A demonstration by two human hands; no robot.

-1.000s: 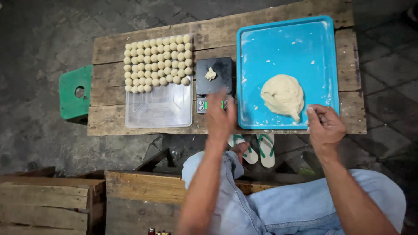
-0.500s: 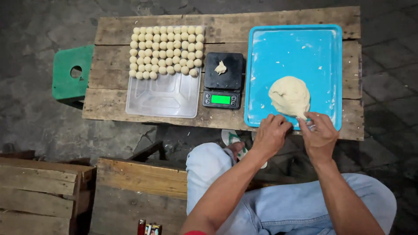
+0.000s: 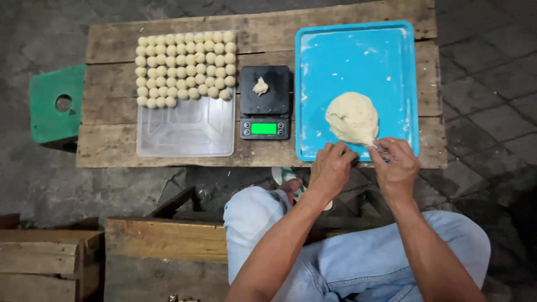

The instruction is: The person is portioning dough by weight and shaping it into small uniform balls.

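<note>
Weathered planks form a low wooden table (image 3: pixel 168 42) set on a dark stone floor, seen from above a seated person in pale blue jeans. At the table's right end lies a bright blue tray (image 3: pixel 358 56) dusted with flour, and on its near half sits a pale lump of dough (image 3: pixel 352 117). Both hands meet at the tray's near edge: the left hand (image 3: pixel 331 168) is curled with its fingers resting on the rim just beside the dough, while the right hand (image 3: pixel 397 168) pinches a stretched tail of dough pulled from the lump's lower corner; something small and shiny also shows under its fingers, too unclear to tell.

Beside the tray, at the table's middle, stands a black kitchen scale (image 3: pixel 265 103) with a lit green display, a small piece of dough (image 3: pixel 260 86) on its plate. Left of the scale lies a clear plastic tray (image 3: pixel 184 131), its far half packed with neat rows of small dough balls (image 3: pixel 184 67). A green stool (image 3: pixel 53 103) with a round hole stands at the table's left end.
</note>
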